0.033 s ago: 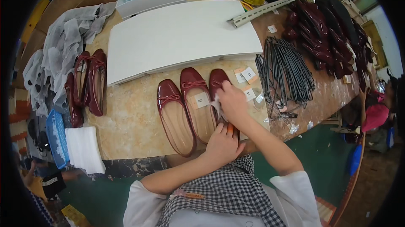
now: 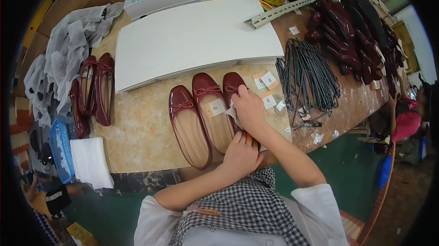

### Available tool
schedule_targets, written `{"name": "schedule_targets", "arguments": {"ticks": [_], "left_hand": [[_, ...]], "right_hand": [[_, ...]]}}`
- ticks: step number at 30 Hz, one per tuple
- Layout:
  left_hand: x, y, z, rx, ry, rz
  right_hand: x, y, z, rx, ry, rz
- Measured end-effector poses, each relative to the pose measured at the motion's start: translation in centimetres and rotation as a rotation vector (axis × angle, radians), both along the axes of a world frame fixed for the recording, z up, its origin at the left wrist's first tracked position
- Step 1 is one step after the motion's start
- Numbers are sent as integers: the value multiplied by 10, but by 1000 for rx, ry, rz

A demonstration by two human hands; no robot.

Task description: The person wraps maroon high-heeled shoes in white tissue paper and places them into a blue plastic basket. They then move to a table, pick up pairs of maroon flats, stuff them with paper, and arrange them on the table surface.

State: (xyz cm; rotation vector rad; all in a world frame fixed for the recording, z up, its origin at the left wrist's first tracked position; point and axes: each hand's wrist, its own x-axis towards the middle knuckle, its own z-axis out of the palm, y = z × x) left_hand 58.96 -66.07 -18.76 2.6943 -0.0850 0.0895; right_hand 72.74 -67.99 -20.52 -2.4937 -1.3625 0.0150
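Note:
Three dark red patent ballet flats with bows lie side by side, toes away from me: a left one [image 2: 181,97], a middle one [image 2: 205,84] and a right one [image 2: 232,80]. On the middle one's insole is a small white-and-peach label [image 2: 216,107]. My right hand [image 2: 249,111] is closed over the right flat just behind its toe, pinching a crumpled white cloth [image 2: 231,113], perhaps tissue. Nearer me, my left hand [image 2: 242,154] wraps round the heel end of that same flat. Both hands hide most of its opening.
A stack of white sheets [image 2: 196,40] covers the table's far middle, with a metal angle strip [image 2: 283,12] on its corner. Labels [image 2: 265,80] and dark rods [image 2: 311,74] lie right, more red shoes [image 2: 103,88] left, beside a folded white cloth [image 2: 91,161].

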Motion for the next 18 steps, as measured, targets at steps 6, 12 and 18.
{"name": "schedule_targets", "arguments": {"ticks": [6,12,18], "left_hand": [[2,4,-2,91,-71,73],[34,55,34,43,-21,-101],[112,280,7,527,-10,654]], "right_hand": [[19,-5,13,210,474,-124],[33,-7,-3,312,450,-141],[2,-69,29,429,623,-197]]}}
